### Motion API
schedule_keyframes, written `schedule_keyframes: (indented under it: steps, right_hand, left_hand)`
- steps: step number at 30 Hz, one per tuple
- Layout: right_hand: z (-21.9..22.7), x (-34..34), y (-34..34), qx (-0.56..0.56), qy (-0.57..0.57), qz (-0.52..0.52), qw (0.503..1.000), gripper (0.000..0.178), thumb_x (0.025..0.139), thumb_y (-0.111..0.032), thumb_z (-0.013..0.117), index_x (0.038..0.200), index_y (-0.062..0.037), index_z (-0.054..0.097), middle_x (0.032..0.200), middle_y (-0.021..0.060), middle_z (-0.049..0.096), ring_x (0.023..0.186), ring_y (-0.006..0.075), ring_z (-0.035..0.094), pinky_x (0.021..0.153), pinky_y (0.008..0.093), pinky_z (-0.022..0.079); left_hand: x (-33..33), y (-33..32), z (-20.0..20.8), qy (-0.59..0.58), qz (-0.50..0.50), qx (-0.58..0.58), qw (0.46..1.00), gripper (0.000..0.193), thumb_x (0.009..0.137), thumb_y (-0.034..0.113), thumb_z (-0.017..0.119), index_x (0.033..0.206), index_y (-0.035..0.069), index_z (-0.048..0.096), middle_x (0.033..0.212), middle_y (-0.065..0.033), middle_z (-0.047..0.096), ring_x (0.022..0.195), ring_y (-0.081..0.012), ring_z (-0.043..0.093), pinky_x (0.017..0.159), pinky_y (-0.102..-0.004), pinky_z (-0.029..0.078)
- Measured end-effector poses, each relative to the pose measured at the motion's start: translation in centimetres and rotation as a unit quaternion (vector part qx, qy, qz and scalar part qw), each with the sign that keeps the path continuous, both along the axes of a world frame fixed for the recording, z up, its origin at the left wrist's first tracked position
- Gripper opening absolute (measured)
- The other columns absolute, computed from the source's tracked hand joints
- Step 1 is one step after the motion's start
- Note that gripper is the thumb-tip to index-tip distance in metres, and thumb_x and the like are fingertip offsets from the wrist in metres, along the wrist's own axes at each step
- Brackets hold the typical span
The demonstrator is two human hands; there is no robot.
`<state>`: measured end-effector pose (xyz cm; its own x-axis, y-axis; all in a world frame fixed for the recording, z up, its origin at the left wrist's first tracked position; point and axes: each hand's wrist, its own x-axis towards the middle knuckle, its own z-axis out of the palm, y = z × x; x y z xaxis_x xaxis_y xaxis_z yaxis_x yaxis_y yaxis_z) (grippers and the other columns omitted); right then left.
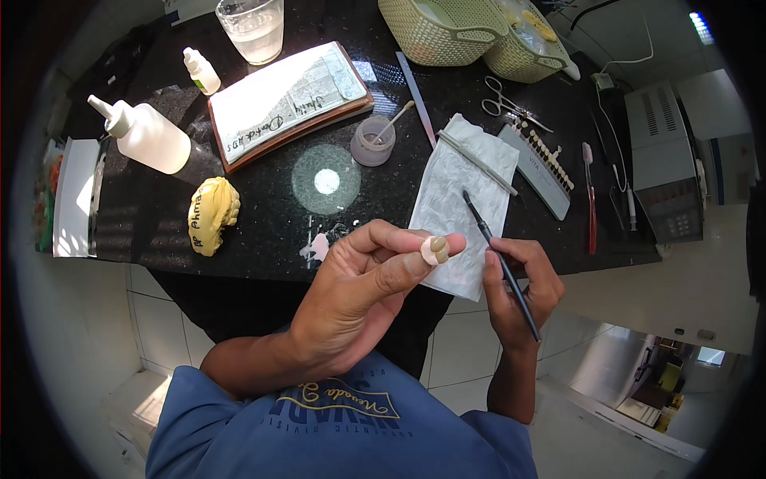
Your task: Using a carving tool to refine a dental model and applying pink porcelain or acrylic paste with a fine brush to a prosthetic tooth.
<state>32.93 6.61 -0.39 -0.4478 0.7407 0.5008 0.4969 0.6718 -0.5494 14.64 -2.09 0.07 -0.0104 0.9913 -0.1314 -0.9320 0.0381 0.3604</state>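
My left hand [359,279] pinches a small dental piece [436,250], tan on top with a pale pink lower part, between thumb and fingers. In my right hand [523,287] is a slim black-handled brush [511,279], held like a pen. Its dark tip points up and away, over a folded white paper towel [455,191], apart from the piece. Across the towel's far part lies a grey rod-like tool [479,162]. A small cup [373,144] of cloudy liquid, with a cotton-tipped stick in it, stands beyond my left hand.
To the left are a squeeze bottle [152,137], a dropper bottle [202,72], a yellow dental cast [212,215], and a notebook [287,100]. A glass of water [253,32] and baskets [439,36] stand at the back. Rightward lie scissors-like forceps [511,100], a tooth shade guide [536,172], and a toothbrush [590,191].
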Motion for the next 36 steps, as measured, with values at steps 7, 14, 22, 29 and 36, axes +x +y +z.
schedule_keyframes:
  steps: [7, 14, 22, 29, 36]
  right_hand:
    - [0.5, 2.4, 0.2, 0.059, -0.026, 0.027, 0.998, 0.023, 0.064, 0.005, 0.07, 0.085, -0.004, 0.067, 0.074, 0.006, 0.061, 0.059, 0.0146, 0.06, 0.048, 0.0251, 0.044]
    - [1.0, 3.6, -1.5, -0.003, 0.112, 0.041, 0.993, 0.017, 0.079, -0.013, 0.063, 0.091, -0.0006, 0.063, 0.073, 0.0127, 0.059, 0.059, 0.0175, 0.058, 0.05, 0.0279, 0.046]
    - [2.6, -3.9, -2.4, -0.056, 0.295, 0.212, 0.93, 0.018, 0.081, -0.009, 0.067, 0.091, 0.001, 0.057, 0.079, 0.0154, 0.06, 0.071, 0.0248, 0.064, 0.061, 0.0319, 0.056]
    - [3.2, -6.7, -3.9, -0.093, 0.337, 0.25, 0.903, 0.026, 0.068, 0.003, 0.071, 0.087, 0.0006, 0.055, 0.072, 0.0142, 0.06, 0.079, 0.0356, 0.068, 0.07, 0.04, 0.059]
    - [4.2, -6.4, -3.6, -0.138, 0.247, 0.311, 0.908, 0.021, 0.079, -0.006, 0.062, 0.093, -0.0017, 0.048, 0.074, 0.0107, 0.052, 0.085, 0.0319, 0.064, 0.083, 0.0457, 0.055]
  left_hand:
    - [1.1, 0.2, -0.8, 0.028, 0.014, -0.041, 0.999, 0.007, 0.087, 0.004, 0.061, 0.089, 0.01, 0.059, 0.1, -0.0047, 0.066, 0.115, -0.0205, 0.055, 0.112, -0.0482, 0.026]
    - [0.8, -0.1, -0.5, 0.025, 0.033, -0.028, 0.999, 0.008, 0.089, 0.002, 0.058, 0.089, 0.01, 0.059, 0.098, -0.0061, 0.064, 0.107, -0.0186, 0.06, 0.107, -0.0449, 0.039]
    - [0.1, -1.4, -0.9, 0.056, 0.088, 0.029, 0.994, 0.011, 0.085, 0.001, 0.063, 0.092, 0.007, 0.057, 0.099, -0.0105, 0.061, 0.099, -0.0242, 0.064, 0.088, -0.0373, 0.055]
    - [-1.0, -1.9, -1.4, 0.093, 0.163, 0.124, 0.974, 0.011, 0.083, -0.008, 0.062, 0.09, 0.001, 0.062, 0.098, -0.0181, 0.063, 0.096, -0.0229, 0.064, 0.088, -0.034, 0.054]
    - [-2.0, -1.9, -1.5, 0.116, 0.18, 0.138, 0.967, 0.01, 0.082, -0.007, 0.063, 0.09, -0.001, 0.062, 0.098, -0.0184, 0.064, 0.093, -0.021, 0.064, 0.086, -0.0322, 0.054]
